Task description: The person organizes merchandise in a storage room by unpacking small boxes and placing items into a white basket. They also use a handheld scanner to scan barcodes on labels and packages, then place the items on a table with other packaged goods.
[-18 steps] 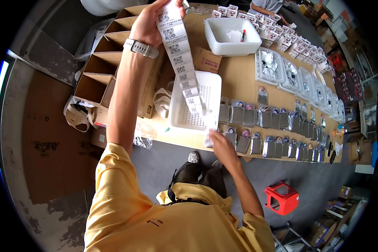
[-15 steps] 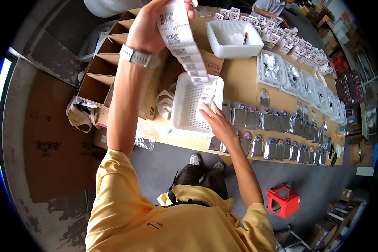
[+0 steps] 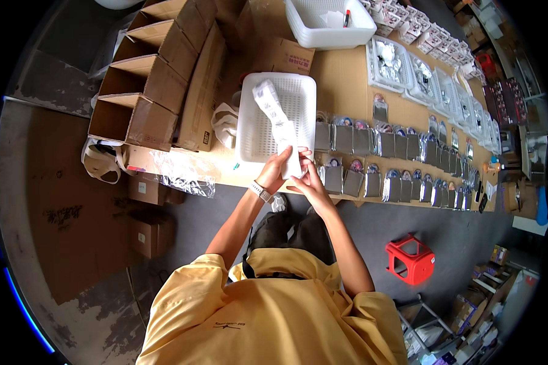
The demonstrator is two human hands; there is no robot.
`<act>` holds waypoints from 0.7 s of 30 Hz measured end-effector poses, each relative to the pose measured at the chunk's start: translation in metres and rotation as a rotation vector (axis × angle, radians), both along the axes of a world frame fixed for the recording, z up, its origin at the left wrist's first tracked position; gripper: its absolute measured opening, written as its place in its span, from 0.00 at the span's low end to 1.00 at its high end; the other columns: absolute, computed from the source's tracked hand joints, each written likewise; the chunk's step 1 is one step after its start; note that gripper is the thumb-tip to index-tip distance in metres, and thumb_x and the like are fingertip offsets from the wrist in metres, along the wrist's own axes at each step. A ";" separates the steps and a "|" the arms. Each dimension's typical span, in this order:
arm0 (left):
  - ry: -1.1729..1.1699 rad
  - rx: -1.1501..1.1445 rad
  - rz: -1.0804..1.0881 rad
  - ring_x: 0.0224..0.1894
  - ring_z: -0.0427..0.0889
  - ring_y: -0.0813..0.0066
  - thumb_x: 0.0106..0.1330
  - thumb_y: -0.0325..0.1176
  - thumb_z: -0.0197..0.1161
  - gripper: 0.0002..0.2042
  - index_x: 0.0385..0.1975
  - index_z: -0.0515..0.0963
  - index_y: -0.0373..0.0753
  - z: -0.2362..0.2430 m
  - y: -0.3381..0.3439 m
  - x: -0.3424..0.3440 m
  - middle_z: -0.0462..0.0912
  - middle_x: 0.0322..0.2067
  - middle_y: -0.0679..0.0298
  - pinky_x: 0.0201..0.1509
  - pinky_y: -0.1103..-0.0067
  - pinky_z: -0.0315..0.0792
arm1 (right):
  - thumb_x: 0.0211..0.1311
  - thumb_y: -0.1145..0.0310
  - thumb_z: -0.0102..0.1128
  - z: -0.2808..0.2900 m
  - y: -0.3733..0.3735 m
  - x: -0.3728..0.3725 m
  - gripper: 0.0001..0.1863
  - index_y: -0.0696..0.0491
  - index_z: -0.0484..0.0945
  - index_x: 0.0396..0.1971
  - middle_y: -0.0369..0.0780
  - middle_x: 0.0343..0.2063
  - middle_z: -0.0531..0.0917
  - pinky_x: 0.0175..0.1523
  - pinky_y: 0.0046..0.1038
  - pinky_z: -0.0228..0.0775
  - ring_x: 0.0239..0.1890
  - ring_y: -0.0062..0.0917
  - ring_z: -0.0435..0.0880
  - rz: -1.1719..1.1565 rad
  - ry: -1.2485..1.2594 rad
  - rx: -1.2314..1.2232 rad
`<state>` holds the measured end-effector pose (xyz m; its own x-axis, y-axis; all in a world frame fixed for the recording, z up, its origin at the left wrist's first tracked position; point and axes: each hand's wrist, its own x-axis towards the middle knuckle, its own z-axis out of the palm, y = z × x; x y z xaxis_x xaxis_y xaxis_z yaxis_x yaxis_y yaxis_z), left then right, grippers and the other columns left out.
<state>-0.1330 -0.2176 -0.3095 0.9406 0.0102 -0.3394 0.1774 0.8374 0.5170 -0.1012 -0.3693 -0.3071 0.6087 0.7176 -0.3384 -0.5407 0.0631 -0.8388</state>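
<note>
A white paper label strip (image 3: 276,117), too blurred to read, runs over the white perforated plastic basket (image 3: 304,104); our left grip (image 3: 274,171) and right grip (image 3: 311,184) pinch its near end. Flat silver pouches (image 3: 393,189) line the brown worktop (image 3: 341,84) edge rightward.

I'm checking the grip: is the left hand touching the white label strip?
Touching: the head view shows the left hand gripping the near end of the label strip.
</note>
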 end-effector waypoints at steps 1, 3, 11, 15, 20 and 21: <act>0.037 -0.082 0.024 0.44 0.82 0.67 0.78 0.44 0.41 0.23 0.56 0.71 0.29 -0.005 -0.006 -0.003 0.80 0.48 0.55 0.55 0.69 0.77 | 0.66 0.73 0.60 -0.014 -0.001 -0.005 0.26 0.53 0.62 0.61 0.38 0.54 0.71 0.51 0.30 0.77 0.55 0.23 0.74 -0.041 -0.087 -0.049; 0.054 0.049 -0.021 0.46 0.81 0.67 0.78 0.47 0.42 0.24 0.53 0.74 0.30 -0.014 -0.013 -0.009 0.81 0.45 0.58 0.56 0.69 0.76 | 0.65 0.73 0.62 -0.030 -0.005 -0.010 0.24 0.58 0.65 0.58 0.40 0.52 0.76 0.46 0.26 0.78 0.51 0.21 0.78 -0.152 -0.116 -0.139; 0.121 0.123 0.050 0.52 0.80 0.68 0.77 0.33 0.44 0.18 0.62 0.67 0.36 -0.028 -0.003 -0.017 0.79 0.51 0.59 0.58 0.68 0.76 | 0.62 0.70 0.67 -0.041 -0.036 -0.021 0.18 0.60 0.73 0.48 0.36 0.38 0.81 0.43 0.23 0.82 0.40 0.18 0.81 -0.063 0.090 -0.255; 0.051 0.270 0.084 0.50 0.82 0.66 0.76 0.32 0.45 0.18 0.62 0.66 0.34 -0.048 0.023 0.002 0.81 0.49 0.56 0.55 0.70 0.77 | 0.59 0.73 0.69 -0.022 -0.038 -0.021 0.25 0.61 0.71 0.54 0.38 0.41 0.82 0.51 0.24 0.77 0.45 0.21 0.81 0.061 -0.014 -0.162; 0.046 0.319 0.278 0.48 0.82 0.65 0.75 0.29 0.48 0.16 0.60 0.65 0.35 -0.051 0.057 0.030 0.80 0.51 0.53 0.53 0.71 0.76 | 0.59 0.77 0.68 0.008 -0.045 -0.019 0.33 0.59 0.64 0.63 0.44 0.51 0.79 0.57 0.28 0.73 0.53 0.24 0.79 0.122 0.026 -0.121; 0.020 0.354 0.321 0.48 0.82 0.66 0.75 0.29 0.49 0.15 0.59 0.66 0.34 -0.058 0.068 0.036 0.80 0.50 0.54 0.53 0.72 0.76 | 0.59 0.77 0.67 0.019 -0.046 -0.020 0.32 0.59 0.64 0.63 0.45 0.53 0.78 0.58 0.29 0.74 0.54 0.24 0.78 0.139 0.100 -0.099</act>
<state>-0.0971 -0.1500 -0.3673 0.8644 0.4171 -0.2808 -0.0480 0.6244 0.7797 -0.1212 -0.4150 -0.2877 0.4665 0.7523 -0.4653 -0.6191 -0.0980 -0.7792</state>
